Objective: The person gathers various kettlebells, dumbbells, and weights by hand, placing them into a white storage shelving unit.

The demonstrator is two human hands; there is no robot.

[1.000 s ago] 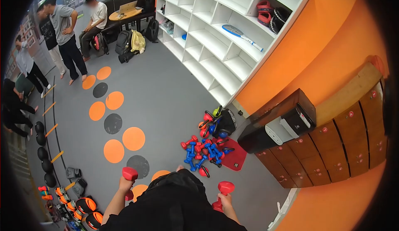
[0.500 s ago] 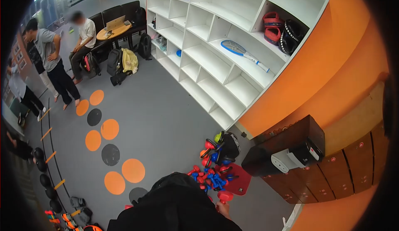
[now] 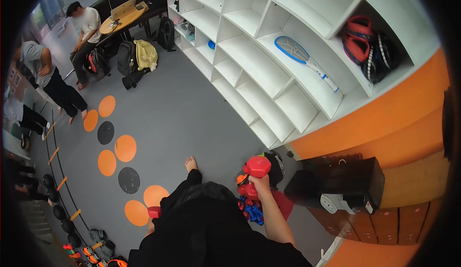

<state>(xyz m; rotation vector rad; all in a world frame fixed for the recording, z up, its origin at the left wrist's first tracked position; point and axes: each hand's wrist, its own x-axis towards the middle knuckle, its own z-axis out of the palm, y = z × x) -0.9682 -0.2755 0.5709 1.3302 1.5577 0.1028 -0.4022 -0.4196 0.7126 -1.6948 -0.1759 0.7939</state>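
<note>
My right hand (image 3: 261, 186) is wrapped round the handle of a red dumbbell (image 3: 258, 166), held out to my right with the arm stretched forward. Behind and below it lies a pile of small red and blue dumbbells (image 3: 254, 213) on the floor, partly covered by that hand. At my left side, my left hand (image 3: 151, 226) shows only in part beside my black clothing. A red dumbbell end (image 3: 154, 212) sticks out of its grip; the rest is hidden. One bare foot (image 3: 191, 163) of mine is forward on the grey floor.
White shelves (image 3: 249, 91) hold a blue-rimmed electric swatter (image 3: 305, 58). A black box-like unit (image 3: 336, 183) stands to the right. Backpacks (image 3: 127, 60) lie near a round table (image 3: 122, 21). Several people stand or sit at left. Black weights (image 3: 60, 212) line the left floor.
My right hand has risen and moved forward with the red dumbbell. The left-hand dumbbell shows higher and more fully. My foot has come into view, and the camera view has shifted.
</note>
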